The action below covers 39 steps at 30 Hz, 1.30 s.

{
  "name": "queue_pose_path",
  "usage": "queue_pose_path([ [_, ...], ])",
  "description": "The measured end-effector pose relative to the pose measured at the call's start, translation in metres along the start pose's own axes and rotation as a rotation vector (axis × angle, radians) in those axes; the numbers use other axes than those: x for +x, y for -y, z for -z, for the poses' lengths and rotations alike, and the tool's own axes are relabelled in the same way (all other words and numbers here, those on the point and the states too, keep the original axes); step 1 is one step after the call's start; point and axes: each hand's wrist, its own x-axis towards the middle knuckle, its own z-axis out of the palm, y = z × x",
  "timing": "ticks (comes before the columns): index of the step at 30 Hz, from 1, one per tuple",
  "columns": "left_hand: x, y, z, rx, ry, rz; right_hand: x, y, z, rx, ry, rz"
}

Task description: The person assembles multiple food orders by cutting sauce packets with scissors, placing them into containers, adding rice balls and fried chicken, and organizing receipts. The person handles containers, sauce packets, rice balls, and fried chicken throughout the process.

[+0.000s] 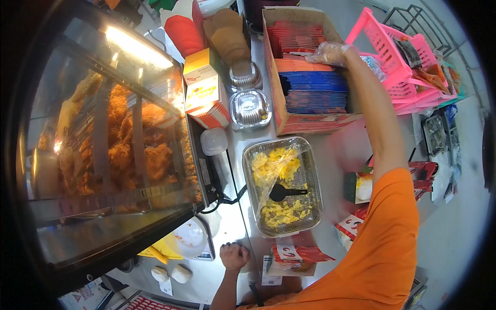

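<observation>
My right hand (330, 53), in a clear plastic glove, reaches into a cardboard box (305, 123) at the far side. Its fingers press together at the edge of the folded paper packages (302, 65), which are red and orange there. Blue folded packages (315, 92) stand in the nearer half of the box. My left hand (234, 256) is bare and curled into a fist on the metal counter, with nothing visible in it. Between my arms lies a wire-mesh tray (316, 181) of yellow food pieces (276, 165), with clear plastic film and a black scoop (281, 192) on them.
A glass-fronted warmer (119, 139) with fried food fills the left. Beside it stand printed cartons (205, 90) and foil containers (250, 108). A pink basket (382, 46) is at the far right. Red-and-white packs (299, 254) lie near my body; a white plate (188, 237) sits left.
</observation>
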Motion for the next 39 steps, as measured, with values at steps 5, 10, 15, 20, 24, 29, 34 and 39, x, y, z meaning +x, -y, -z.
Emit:
queue_pose_path([
  [5, 0.002, -0.001, 0.002, -0.014, -0.007, -0.008, -0.011, 0.011, 0.006, 0.292, 0.097, -0.095],
  [10, 0.001, -0.002, 0.002, -0.032, -0.041, -0.012, -0.004, 0.003, 0.001, -0.077, 0.03, 0.178],
  [15, 0.001, -0.003, 0.004, -0.039, -0.029, 0.004, 0.0, 0.015, 0.004, -0.402, 0.134, 0.158],
  [20, 0.002, -0.002, 0.004, 0.01, 0.034, 0.017, 0.036, -0.03, -0.025, -0.287, -0.046, 0.348],
  [24, 0.0, 0.001, 0.004, 0.0, 0.034, 0.009, 0.048, -0.025, -0.036, -0.44, 0.019, 0.294],
  [29, -0.001, 0.0, 0.0, -0.05, -0.056, 0.018, 0.032, -0.018, -0.037, -0.481, -0.148, 0.43],
  [34, -0.004, 0.0, 0.003, 0.011, 0.027, -0.016, -0.027, 0.021, -0.018, 0.051, -0.492, 0.041],
  [39, 0.006, -0.004, -0.004, -0.014, -0.051, -0.031, -0.175, 0.062, 0.041, 0.206, -0.993, 0.04],
])
